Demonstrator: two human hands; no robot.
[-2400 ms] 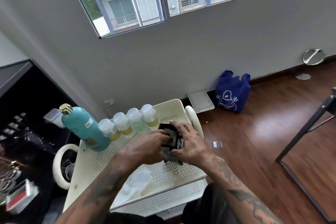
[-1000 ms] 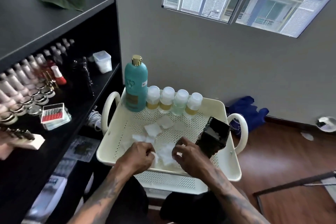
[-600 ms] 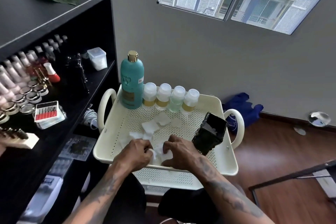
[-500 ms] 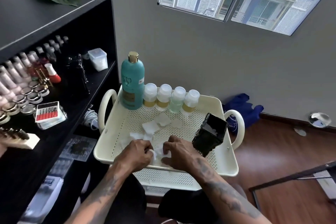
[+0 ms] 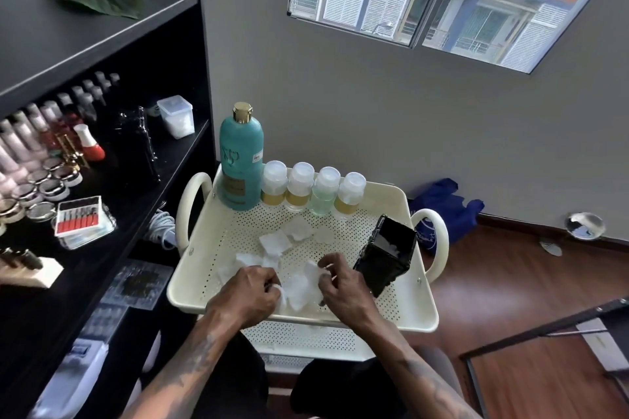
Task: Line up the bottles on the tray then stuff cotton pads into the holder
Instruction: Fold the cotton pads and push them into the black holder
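**Q:** Grey wall and a window behind; what sits in front?

**A:** One cream perforated tray (image 5: 401, 303) on a cart, beside a black shelf (image 5: 102, 54). Along its far edge stand a teal bottle (image 5: 241, 160) and four small bottles (image 5: 313, 189), already lined up in a row.

**Q:** And the hands?

**A:** Both work among loose cotton pads (image 5: 275, 243) near the tray's front. The left hand (image 5: 246, 296) pinches one pad; the right hand (image 5: 343, 289) has its grip curled on another.

**Q:** What's next?

**A:** Probably stuffing. The black holder (image 5: 384, 258) stands just right of the right hand, open-topped, with something white inside.
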